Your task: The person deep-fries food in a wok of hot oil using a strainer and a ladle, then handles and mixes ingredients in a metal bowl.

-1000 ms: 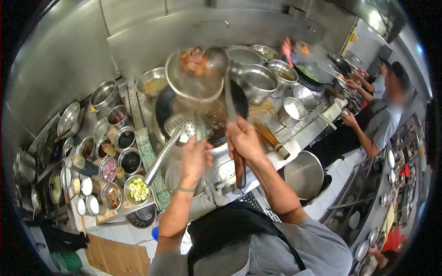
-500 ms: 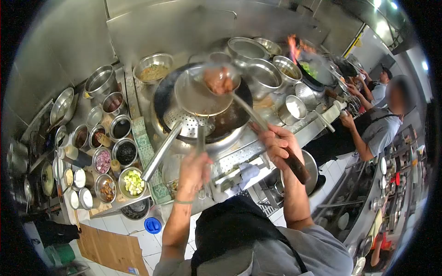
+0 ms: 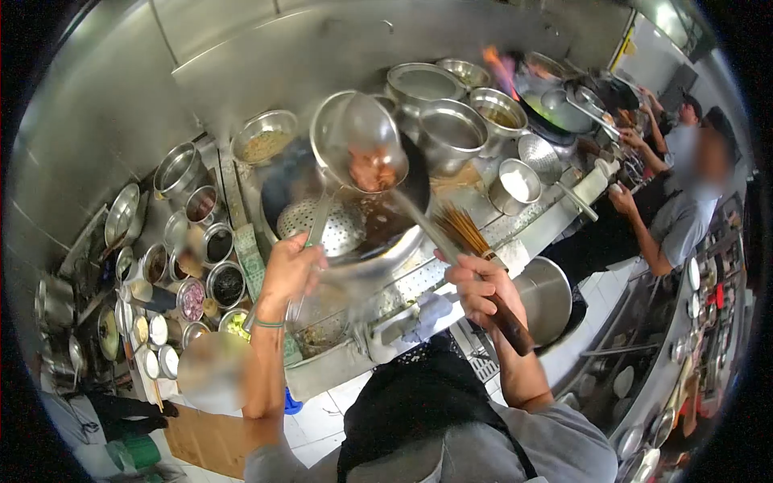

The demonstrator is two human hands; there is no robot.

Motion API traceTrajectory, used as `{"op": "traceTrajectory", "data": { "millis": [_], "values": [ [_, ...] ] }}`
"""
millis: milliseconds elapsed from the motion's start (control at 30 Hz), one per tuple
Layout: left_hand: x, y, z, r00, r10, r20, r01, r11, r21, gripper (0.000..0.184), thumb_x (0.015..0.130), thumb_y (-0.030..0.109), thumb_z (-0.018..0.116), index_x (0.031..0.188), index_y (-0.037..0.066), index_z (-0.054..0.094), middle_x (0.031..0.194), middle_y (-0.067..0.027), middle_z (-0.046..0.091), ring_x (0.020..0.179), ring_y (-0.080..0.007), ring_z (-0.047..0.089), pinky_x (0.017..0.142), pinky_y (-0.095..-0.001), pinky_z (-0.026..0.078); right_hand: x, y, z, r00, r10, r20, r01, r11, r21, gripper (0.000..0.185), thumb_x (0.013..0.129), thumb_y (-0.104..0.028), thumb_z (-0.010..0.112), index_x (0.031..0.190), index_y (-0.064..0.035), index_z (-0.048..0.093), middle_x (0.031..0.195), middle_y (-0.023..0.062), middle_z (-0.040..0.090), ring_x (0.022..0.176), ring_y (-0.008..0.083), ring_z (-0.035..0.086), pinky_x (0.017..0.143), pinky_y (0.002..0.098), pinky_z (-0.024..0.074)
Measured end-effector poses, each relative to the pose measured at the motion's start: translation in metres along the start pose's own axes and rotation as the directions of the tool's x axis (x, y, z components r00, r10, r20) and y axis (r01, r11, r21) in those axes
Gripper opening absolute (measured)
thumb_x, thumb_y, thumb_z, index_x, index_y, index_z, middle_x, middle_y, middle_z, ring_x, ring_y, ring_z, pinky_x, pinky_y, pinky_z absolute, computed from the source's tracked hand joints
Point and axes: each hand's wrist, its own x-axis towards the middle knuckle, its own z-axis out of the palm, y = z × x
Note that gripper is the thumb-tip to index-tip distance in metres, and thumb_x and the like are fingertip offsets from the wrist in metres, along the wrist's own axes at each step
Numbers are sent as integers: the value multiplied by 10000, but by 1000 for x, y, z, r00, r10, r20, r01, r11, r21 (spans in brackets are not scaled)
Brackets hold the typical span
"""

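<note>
Left hand (image 3: 291, 270): your fingers clasp the handle of the strainer (image 3: 332, 133), its bowl ahead, above the wok (image 3: 416, 177).
Right hand (image 3: 485, 294): clamped round the ladle (image 3: 511, 326)'s wooden grip.
Food (image 3: 372, 167): ahead, between both hands; reddish-brown, lumpy, blurred; ladle or strainer, unclear which.

The chunks of food (image 3: 373, 169) are showing reddish brown; the ladle (image 3: 425, 224) is gleaming silver-grey, its wooden grip (image 3: 509, 326) looking dark brown. The skimmer (image 3: 342, 229) is displaying a pattern of round holes on silver. The wok (image 3: 415, 165) is showing black around brown liquid (image 3: 390, 223). The bamboo brush (image 3: 460, 228) is looking tan, the diced onion (image 3: 192, 299) pinkish purple, the apron (image 3: 394, 414) black, the sleeve (image 3: 555, 435) grey. The flames (image 3: 493, 63) are glowing orange; the wristband (image 3: 268, 324) is showing green.
</note>
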Motion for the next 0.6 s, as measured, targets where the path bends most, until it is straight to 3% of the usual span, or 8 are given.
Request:
{"op": "traceTrajectory", "data": {
  "millis": [200,233,267,333,400,467,567,600],
  "values": [
    [18,22,28,997,47,-64,-45,998,36,169,895,83,537,1002,-28,606,666,-58,598,370,-91,451,282,-254,330,-43,-44,-22,994,22,111,-46,976,211,337,1007,-114,384,1300,51,382,768,25,439,399,14,339,268,183,303],
    [24,37,39,989,106,-107,-94,989,114,151,898,85,523,976,2,622,658,-53,593,351,-81,440,284,-246,320,-54,-50,-26,996,-7,92,-10,983,185,342,1001,-112,392,1313,26,382,766,21,431,391,22,338,259,190,312],
    [42,47,43,963,229,-145,-180,940,290,175,889,75,528,1016,-9,615,662,-91,611,412,-129,501,352,-287,376,-65,-55,-32,994,-36,107,21,990,140,341,998,-110,397,1316,14,387,766,20,429,389,23,337,257,194,320],
    [84,68,53,866,476,-156,-295,737,609,249,871,56,539,1096,-30,601,670,-168,649,535,-225,624,488,-367,489,-87,-64,-43,987,-89,132,83,995,50,342,993,-106,406,1321,-11,397,766,18,427,385,26,336,253,201,335],
    [121,103,81,619,784,-49,-322,310,894,317,843,38,540,1146,-35,600,741,-222,669,703,-327,680,644,-434,521,-108,-73,-48,988,-139,59,142,989,-47,353,987,-97,419,1335,-42,410,762,13,427,381,24,339,251,208,356],
    [175,122,107,587,806,-75,-105,168,980,244,846,37,518,1043,-28,647,823,-224,679,758,-385,670,674,-480,527,-127,-80,-62,979,-197,45,201,974,-109,360,987,-101,423,1341,-42,412,753,10,423,380,23,339,250,208,354],
    [265,120,134,607,793,-62,-13,87,996,209,846,40,505,934,-10,687,851,-224,681,780,-401,671,717,-509,534,-147,-90,-79,972,-232,26,234,961,-148,378,981,-109,447,1352,-49,406,718,8,412,381,27,344,249,213,354],
    [296,103,133,661,750,12,-42,22,999,236,878,95,482,944,-26,673,873,-234,675,806,-412,662,725,-510,529,-153,-93,-84,969,-246,15,245,956,-162,378,979,-111,453,1350,-50,408,713,8,411,381,29,345,249,214,355]
  ]
}}
